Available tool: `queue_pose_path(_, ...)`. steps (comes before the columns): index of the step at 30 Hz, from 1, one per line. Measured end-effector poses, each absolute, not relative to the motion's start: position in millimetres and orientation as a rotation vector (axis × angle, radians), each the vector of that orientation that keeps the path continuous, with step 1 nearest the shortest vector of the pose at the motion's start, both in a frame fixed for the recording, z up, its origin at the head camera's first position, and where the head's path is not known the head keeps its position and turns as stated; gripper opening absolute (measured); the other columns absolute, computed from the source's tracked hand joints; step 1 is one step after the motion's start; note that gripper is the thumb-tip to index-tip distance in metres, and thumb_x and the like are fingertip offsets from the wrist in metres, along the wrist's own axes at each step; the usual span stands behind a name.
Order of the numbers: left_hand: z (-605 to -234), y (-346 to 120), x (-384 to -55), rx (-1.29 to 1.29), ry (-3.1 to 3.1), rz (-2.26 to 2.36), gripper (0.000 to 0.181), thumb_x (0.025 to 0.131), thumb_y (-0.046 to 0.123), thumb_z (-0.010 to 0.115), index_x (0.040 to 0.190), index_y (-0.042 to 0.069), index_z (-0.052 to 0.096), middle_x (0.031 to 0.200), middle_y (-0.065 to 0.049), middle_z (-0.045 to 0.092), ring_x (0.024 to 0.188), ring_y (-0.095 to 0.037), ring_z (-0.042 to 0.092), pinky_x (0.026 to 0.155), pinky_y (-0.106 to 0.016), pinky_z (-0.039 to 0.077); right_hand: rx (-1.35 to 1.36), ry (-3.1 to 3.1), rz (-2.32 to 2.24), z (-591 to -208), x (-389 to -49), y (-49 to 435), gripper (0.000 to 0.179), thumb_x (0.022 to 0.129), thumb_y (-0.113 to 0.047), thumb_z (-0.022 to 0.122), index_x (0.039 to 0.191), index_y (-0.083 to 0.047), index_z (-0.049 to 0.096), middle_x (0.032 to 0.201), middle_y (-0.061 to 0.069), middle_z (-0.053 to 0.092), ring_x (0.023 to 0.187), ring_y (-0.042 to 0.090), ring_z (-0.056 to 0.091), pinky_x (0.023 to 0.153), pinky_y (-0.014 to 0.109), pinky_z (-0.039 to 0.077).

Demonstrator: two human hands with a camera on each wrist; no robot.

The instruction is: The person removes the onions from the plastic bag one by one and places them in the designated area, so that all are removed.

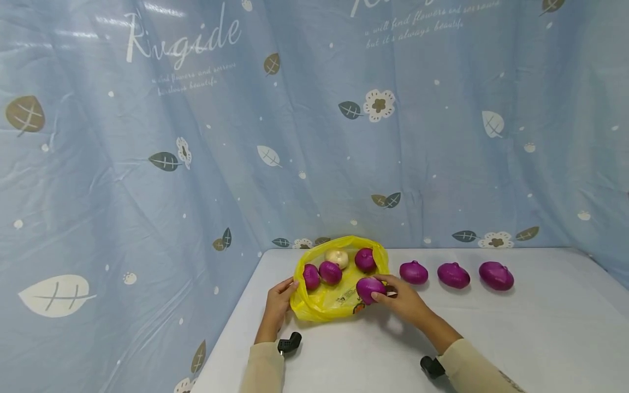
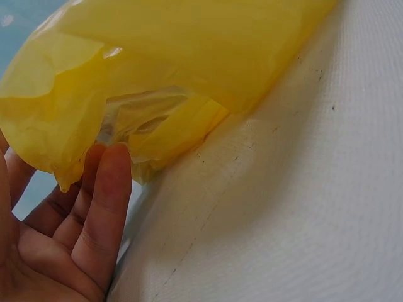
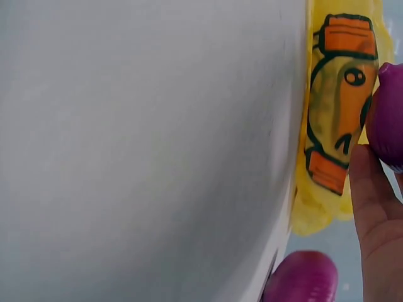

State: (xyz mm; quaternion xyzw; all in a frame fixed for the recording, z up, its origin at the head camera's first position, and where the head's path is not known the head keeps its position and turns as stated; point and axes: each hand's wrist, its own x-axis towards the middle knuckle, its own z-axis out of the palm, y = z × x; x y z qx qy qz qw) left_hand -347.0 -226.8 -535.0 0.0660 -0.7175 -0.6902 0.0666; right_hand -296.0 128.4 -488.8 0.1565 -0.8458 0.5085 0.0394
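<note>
A yellow plastic bag lies with its mouth spread wide on the white table. Inside it are several purple onions and one pale onion. My left hand pinches the bag's left rim; in the left wrist view its fingers lie against the yellow film. Between the thumb and fingers of my right hand is a purple onion, held over the bag's right front part. The right wrist view shows that onion at its edge, beside an orange cartoon print on the bag.
Three more purple onions stand in a row right of the bag: a near one, a middle one and a far-right one. The white table ends at a blue patterned curtain behind and to the left.
</note>
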Motion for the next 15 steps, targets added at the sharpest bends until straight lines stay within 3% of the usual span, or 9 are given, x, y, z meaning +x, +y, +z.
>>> queue_pose_path(15, -535.2, -229.1, -347.5, 0.193, -2.179, -2.067, 0.064, 0.080, 0.049, 0.076, 0.129, 0.009, 0.065, 0.126, -0.014, 0.061, 0.099, -0.021, 0.062, 0.083, -0.031, 0.054, 0.488, -2.657, 1.471, -491.3, -297.3, 158.9, 0.060, 0.089, -0.038, 0.071, 0.137, -0.008, 0.053, 0.132, 0.016, 0.056, 0.108, 0.036, 0.061, 0.087, 0.045, 0.053)
